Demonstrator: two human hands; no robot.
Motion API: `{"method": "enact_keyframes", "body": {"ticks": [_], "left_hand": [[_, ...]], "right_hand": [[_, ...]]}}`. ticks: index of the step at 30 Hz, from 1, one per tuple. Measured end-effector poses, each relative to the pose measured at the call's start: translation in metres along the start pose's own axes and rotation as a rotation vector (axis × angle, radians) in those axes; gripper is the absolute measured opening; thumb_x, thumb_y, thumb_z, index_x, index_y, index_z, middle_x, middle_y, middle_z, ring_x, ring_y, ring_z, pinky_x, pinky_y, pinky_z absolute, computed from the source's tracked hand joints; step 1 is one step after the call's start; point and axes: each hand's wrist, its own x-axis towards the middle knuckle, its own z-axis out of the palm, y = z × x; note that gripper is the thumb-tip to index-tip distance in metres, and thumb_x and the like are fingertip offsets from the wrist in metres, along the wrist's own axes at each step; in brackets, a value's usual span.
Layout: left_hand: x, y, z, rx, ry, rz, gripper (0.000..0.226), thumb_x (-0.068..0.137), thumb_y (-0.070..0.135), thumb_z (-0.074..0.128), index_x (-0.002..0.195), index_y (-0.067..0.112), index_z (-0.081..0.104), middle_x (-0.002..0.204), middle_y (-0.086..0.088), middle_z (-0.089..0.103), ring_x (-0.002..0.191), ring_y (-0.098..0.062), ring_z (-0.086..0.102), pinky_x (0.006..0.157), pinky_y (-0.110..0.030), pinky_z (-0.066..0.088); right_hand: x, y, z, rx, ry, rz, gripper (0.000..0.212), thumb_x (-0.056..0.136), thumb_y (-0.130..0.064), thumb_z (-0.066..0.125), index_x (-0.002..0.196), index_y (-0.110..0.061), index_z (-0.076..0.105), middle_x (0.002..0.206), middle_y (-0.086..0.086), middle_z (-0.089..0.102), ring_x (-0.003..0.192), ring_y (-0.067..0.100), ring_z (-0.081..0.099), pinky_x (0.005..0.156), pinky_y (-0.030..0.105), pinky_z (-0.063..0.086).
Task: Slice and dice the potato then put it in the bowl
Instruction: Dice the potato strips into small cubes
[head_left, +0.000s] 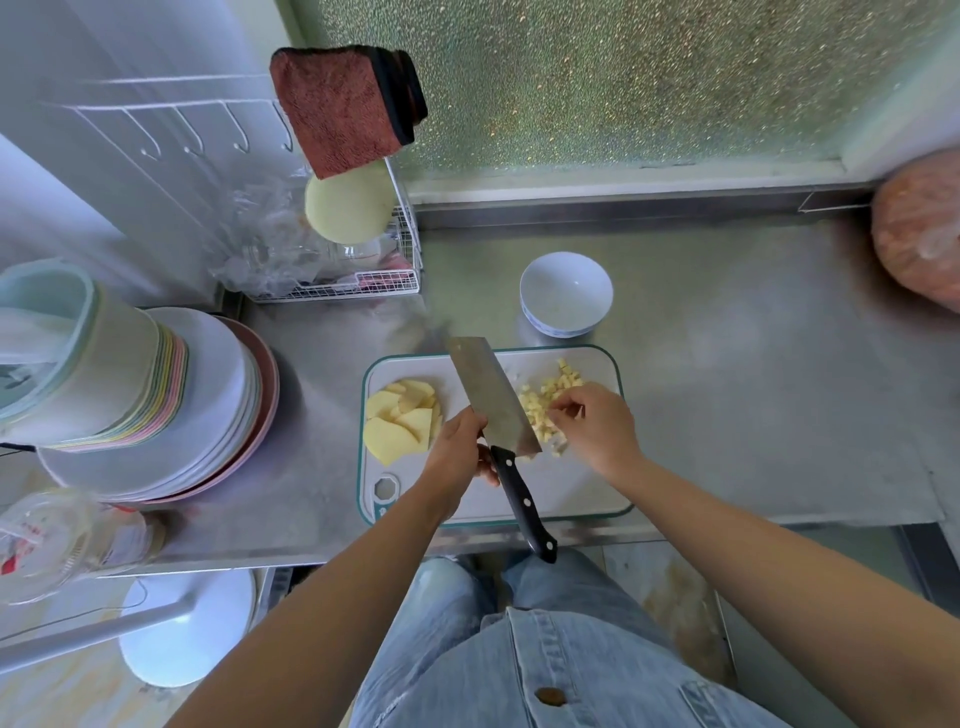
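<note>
Head view is showing me the cutting board (571, 483) lying close to the front edge of the table (753, 389), in the lower middle of the frame. Bare table is stretching away to the right of the board. A stack of plates (208, 415) is crowding the left of the frame, well apart from the board. The white bowl (566, 291) is sitting just past the board's upper edge.

Potato slices (400, 421) are lying fanned on the left part of the board. The diced potato (550, 389) is heaped on the right part, directly under the right hand (602, 426). That hand's fingers (563, 408) are bunching together and pinching at the dice.

The left hand (457, 452) is gripping the cleaver (488, 395) where blade meets handle, with its fingers wrapped round. The blade is slanting between the two piles, and the black handle is sticking out past the table's front edge.
</note>
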Motion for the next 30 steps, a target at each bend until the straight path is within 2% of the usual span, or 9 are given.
{"method": "enact_keyframes", "body": {"ticks": [3,5,6,9,12,16,19,23,30], "left_hand": [[0.003,0.001,0.001,-0.002,0.035,-0.003,0.034,0.099,0.019,0.031,0.104,0.0,0.058,0.065,-0.015,0.061,0.054,-0.027,0.052,0.054,-0.032,0.047],[0.004,0.002,0.004,-0.008,0.058,0.002,0.034,0.098,0.018,0.031,0.103,-0.002,0.058,0.065,-0.015,0.062,0.053,-0.027,0.052,0.054,-0.033,0.046],[0.004,0.003,0.004,-0.016,0.065,0.006,0.033,0.098,0.017,0.031,0.102,-0.003,0.058,0.064,-0.014,0.062,0.052,-0.027,0.052,0.053,-0.033,0.046],[0.001,0.006,0.006,-0.038,0.089,0.013,0.03,0.097,0.014,0.032,0.092,0.0,0.057,0.057,-0.009,0.062,0.046,-0.026,0.049,0.05,-0.03,0.045],[0.0,0.007,0.006,-0.039,0.115,0.026,0.029,0.097,0.013,0.032,0.085,0.003,0.056,0.058,-0.011,0.06,0.044,-0.024,0.048,0.049,-0.029,0.043],[-0.002,0.007,0.004,0.023,0.139,0.06,0.026,0.097,0.013,0.033,0.081,0.004,0.051,0.059,-0.015,0.058,0.043,-0.023,0.045,0.049,-0.029,0.04],[-0.002,0.006,0.002,0.107,0.159,0.102,0.021,0.095,0.014,0.035,0.08,0.007,0.047,0.065,-0.018,0.047,0.044,-0.022,0.043,0.048,-0.031,0.036],[-0.003,0.012,0.003,0.142,0.178,0.136,0.018,0.093,0.013,0.036,0.076,0.011,0.043,0.063,-0.01,0.032,0.052,-0.023,0.049,0.044,-0.029,0.03],[-0.002,0.016,0.004,0.21,0.147,0.17,0.024,0.091,0.014,0.039,0.067,0.012,0.038,0.063,-0.008,0.028,0.058,-0.027,0.046,0.043,-0.026,0.028]], "right_hand": [[-0.006,-0.001,0.003,0.015,-0.091,-0.241,0.03,0.087,-0.005,0.06,0.112,-0.018,0.07,0.082,-0.005,0.05,0.07,0.007,0.045,0.066,0.016,0.032],[-0.008,0.003,0.01,-0.096,-0.184,-0.386,0.042,0.086,0.0,0.057,0.122,-0.02,0.065,0.094,0.003,0.053,0.084,0.013,0.049,0.077,0.021,0.036],[-0.007,0.006,0.012,-0.158,-0.2,-0.367,0.043,0.087,-0.002,0.055,0.125,-0.02,0.062,0.106,0.008,0.054,0.097,0.02,0.051,0.084,0.025,0.039],[-0.01,0.011,0.008,-0.189,-0.143,-0.206,0.045,0.091,-0.024,0.042,0.136,-0.024,0.051,0.139,0.014,0.039,0.129,0.033,0.032,0.106,0.038,0.03],[-0.019,0.009,0.01,-0.157,-0.243,-0.339,0.054,0.091,-0.044,0.025,0.142,-0.034,0.04,0.154,0.009,0.02,0.139,0.028,0.016,0.113,0.042,0.016],[-0.017,0.006,0.009,-0.101,-0.216,-0.197,0.036,0.099,-0.018,0.038,0.131,-0.014,0.055,0.149,0.011,0.031,0.138,0.03,0.023,0.113,0.037,0.019],[-0.01,0.002,0.002,-0.195,-0.137,-0.217,0.032,0.093,-0.007,0.045,0.119,-0.013,0.063,0.145,0.011,0.037,0.135,0.029,0.029,0.11,0.038,0.029],[-0.002,-0.004,-0.007,-0.569,-0.227,-0.332,0.028,0.086,-0.006,0.055,0.107,-0.021,0.066,0.151,0.008,0.027,0.138,0.029,0.022,0.102,0.035,0.03],[0.001,-0.017,-0.011,-0.738,-0.277,-0.472,0.031,0.089,-0.009,0.053,0.115,-0.021,0.065,0.156,0.008,0.017,0.143,0.031,0.015,0.106,0.038,0.026]]}}
